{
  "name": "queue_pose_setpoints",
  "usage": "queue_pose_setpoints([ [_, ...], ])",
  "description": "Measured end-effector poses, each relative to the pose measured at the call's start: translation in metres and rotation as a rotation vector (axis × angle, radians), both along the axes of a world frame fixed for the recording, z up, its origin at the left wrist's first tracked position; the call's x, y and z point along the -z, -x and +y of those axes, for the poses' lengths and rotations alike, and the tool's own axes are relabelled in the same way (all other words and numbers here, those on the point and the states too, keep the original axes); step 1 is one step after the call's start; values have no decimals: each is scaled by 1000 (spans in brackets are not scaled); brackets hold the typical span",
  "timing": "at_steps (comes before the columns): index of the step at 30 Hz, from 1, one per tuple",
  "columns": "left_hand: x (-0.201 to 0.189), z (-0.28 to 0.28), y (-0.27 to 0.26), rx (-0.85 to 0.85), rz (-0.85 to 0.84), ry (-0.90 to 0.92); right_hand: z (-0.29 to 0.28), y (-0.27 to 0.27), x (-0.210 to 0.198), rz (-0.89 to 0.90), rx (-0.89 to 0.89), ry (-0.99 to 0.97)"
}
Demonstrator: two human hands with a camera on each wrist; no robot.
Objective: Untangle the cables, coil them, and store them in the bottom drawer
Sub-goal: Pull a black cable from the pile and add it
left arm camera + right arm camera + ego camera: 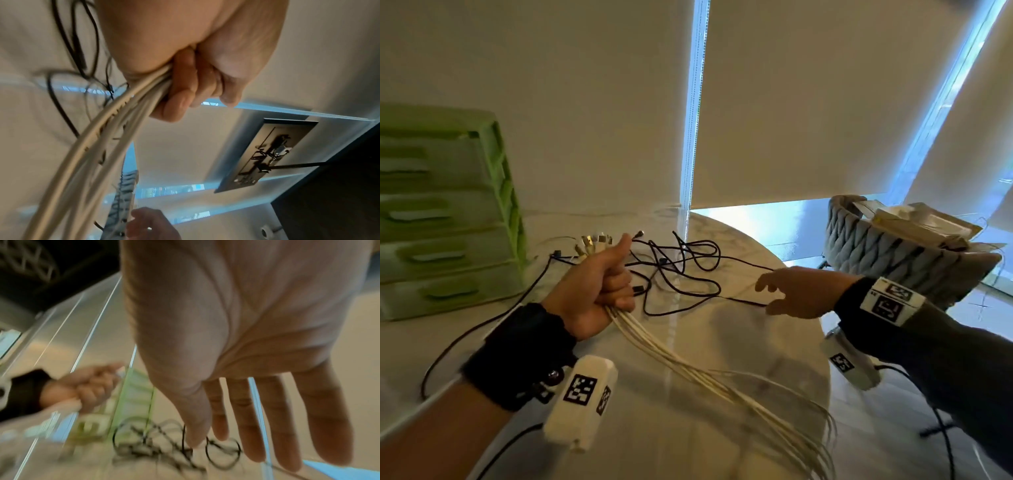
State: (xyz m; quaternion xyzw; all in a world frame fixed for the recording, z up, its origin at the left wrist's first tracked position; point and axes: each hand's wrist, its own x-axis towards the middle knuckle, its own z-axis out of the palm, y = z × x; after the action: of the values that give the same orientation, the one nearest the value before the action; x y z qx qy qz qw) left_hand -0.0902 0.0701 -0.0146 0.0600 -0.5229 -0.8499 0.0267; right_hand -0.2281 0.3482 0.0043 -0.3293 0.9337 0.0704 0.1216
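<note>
My left hand (599, 291) grips a bundle of several white cables (688, 370) in a fist, thumb up; their metal plugs (594, 241) fan out above the fist and the strands trail toward the table's near right edge. In the left wrist view the curled fingers (185, 91) wrap the white cables (98, 146). A tangle of black cables (678, 270) lies on the marble table (739, 342) between both hands. My right hand (787, 291) hovers open over the tangle's right side, fingers spread (257, 418), holding nothing. The black cables (174, 447) show blurred beneath it.
A green drawer unit (448, 212) with several shut drawers stands at the left on the table. A grey woven basket (893, 253) holding packets sits beyond the table's right edge. A black lead (482, 329) runs past my left wrist. Window blinds hang behind.
</note>
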Motion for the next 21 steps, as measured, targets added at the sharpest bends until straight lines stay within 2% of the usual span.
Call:
queue_pose_setpoints([
  [4,6,-7,1,-34,-29,12,-2,24,12,53,75,-95],
  [8,10,-7,6,-44,-50,5,10,48,12,29,217,47],
  [11,14,-8,7,-51,-68,-6,23,63,23,-19,244,69],
  [13,15,-10,7,-48,-65,-10,28,70,27,-11,274,167],
  [16,15,-10,6,-36,-60,10,23,67,17,-1,347,327],
  [19,16,-9,7,-39,-59,28,15,61,-5,86,371,270],
  [21,16,-9,8,-47,-63,36,7,56,-20,51,368,435],
])
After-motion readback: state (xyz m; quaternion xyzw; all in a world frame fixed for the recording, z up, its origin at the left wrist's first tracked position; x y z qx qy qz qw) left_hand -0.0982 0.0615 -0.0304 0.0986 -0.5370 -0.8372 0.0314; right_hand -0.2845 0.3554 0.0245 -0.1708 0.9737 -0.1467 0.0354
